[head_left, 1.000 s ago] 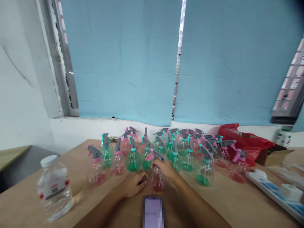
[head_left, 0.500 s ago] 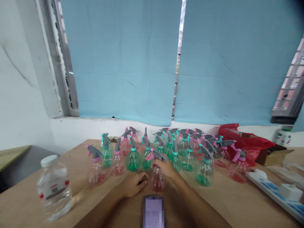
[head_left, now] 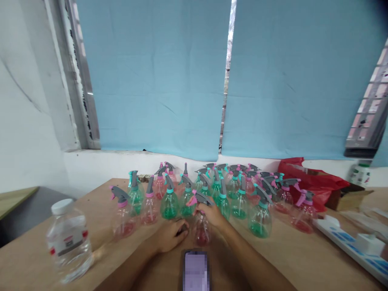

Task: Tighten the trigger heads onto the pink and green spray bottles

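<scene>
In front of me stands a clear pink spray bottle (head_left: 201, 234) with a grey and pink trigger head. My right hand (head_left: 211, 214) is wrapped round its neck, just under the trigger head, and hides part of it. My left hand (head_left: 172, 235) lies on the table just left of this bottle, loosely curled, with a dark gap between thumb and fingers and nothing seen inside. Close behind both hands is a green spray bottle (head_left: 169, 205). Another green spray bottle (head_left: 260, 220) stands to the right, and a pink spray bottle (head_left: 123, 224) to the left.
Several more pink and green spray bottles crowd the back. A phone (head_left: 195, 270) lies at the near edge. Left stands a water bottle (head_left: 70, 242). On the right are a white power strip (head_left: 353, 250), a red plastic bag (head_left: 318, 186) and a cardboard box (head_left: 351, 200).
</scene>
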The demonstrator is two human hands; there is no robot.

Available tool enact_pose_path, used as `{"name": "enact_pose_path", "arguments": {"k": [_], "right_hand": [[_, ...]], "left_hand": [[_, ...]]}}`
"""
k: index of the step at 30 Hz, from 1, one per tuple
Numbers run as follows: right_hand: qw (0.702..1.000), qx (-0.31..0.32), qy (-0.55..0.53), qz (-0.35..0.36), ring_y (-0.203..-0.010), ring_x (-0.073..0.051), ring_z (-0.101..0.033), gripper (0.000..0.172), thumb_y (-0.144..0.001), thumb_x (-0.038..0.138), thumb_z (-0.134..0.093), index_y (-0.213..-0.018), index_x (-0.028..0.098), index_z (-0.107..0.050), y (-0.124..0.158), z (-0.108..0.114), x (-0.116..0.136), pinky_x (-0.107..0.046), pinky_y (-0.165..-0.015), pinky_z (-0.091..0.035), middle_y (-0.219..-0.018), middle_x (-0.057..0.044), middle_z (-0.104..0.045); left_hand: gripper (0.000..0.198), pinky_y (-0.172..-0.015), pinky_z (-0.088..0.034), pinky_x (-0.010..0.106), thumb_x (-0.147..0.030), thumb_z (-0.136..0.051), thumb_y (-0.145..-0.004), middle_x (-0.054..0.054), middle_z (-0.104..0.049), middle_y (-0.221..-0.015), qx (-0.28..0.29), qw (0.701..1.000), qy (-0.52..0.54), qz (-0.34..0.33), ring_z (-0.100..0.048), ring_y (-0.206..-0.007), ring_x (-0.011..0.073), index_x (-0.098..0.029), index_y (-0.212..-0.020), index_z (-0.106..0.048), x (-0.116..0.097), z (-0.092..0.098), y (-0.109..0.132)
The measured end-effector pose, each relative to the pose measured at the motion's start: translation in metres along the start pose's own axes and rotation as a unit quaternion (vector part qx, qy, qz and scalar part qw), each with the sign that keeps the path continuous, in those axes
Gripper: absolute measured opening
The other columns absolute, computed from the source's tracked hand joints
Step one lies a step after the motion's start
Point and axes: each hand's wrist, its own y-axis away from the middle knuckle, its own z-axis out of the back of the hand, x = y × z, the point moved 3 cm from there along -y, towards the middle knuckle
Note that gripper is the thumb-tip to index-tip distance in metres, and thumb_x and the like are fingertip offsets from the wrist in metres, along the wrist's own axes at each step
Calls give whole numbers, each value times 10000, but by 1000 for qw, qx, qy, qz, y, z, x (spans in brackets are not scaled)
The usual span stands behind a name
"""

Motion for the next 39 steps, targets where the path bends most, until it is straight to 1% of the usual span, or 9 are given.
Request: {"name": "enact_pose_path", "arguments": {"k": [4,10,16,21,26,30,33,35,39], "right_hand": [[999,10,34,16,-546,-135,-576,303,-661,188,-517,-859,224,-743,0,-1,-1,-254,-587,-443,-607,36,-616],[999,9,46,21,-571,-141,-579,316,-681,183,-512,-890,225,-746,1,-1,-2,-257,-605,-441,-582,39,-584],[999,-15,46,-8,-563,-135,-541,233,-648,182,-525,-748,205,-734,-1,1,-9,-256,-579,-421,-611,12,-634],[999,-35,37,0,-533,-111,-455,120,-632,194,-559,-587,183,-670,-3,3,-12,-232,-504,-337,-594,9,-610],[999,-45,16,5,-550,-120,-482,189,-776,315,-585,-849,188,-704,0,5,-11,-238,-546,-380,-601,25,-575],[998,-47,33,13,-587,-139,-528,182,-846,346,-534,-950,216,-607,1,8,-10,-248,-583,-402,-643,37,-568],[991,-29,123,40,-565,-121,-477,88,-859,310,-529,-847,223,-535,0,8,6,-233,-577,-363,-615,62,-502],[978,-12,196,70,-556,-108,-423,135,-852,300,-545,-759,212,-503,1,7,25,-223,-562,-318,-597,70,-435],[922,37,360,137,-600,-104,-418,218,-873,277,-530,-676,191,-491,6,0,80,-227,-579,-273,-619,55,-444]], "left_hand": [[213,-683,-386,266,-365,-491,-951,7,-656,-863,-2,1000,9,-9,-604,-771,189,-254,-1097,-600,1,-1,0],[215,-688,-391,269,-373,-494,-950,5,-650,-852,-3,1000,7,-5,-594,-763,189,-253,-1093,-601,0,0,1],[236,-670,-385,271,-392,-488,-950,3,-637,-807,3,1000,9,-1,-586,-741,192,-246,-1099,-599,-2,2,0],[239,-668,-376,268,-385,-469,-959,3,-644,-803,14,1000,-3,2,-597,-754,192,-247,-1106,-598,-3,2,0],[216,-668,-372,266,-368,-469,-956,3,-649,-850,1,1000,-6,-7,-591,-752,182,-248,-1080,-599,-2,2,0],[218,-666,-370,268,-368,-466,-954,0,-637,-830,1,1000,-6,-10,-582,-744,180,-246,-1078,-599,-1,2,0],[233,-669,-374,270,-376,-466,-952,6,-638,-836,7,1000,-4,-2,-584,-755,186,-238,-1085,-598,-2,3,-1],[241,-679,-381,274,-379,-462,-953,14,-646,-852,8,1000,-2,2,-590,-774,194,-236,-1087,-601,-3,3,-1],[233,-701,-392,281,-384,-460,-954,29,-663,-893,1,1000,5,1,-605,-820,209,-227,-1046,-606,-2,2,-1]]}}
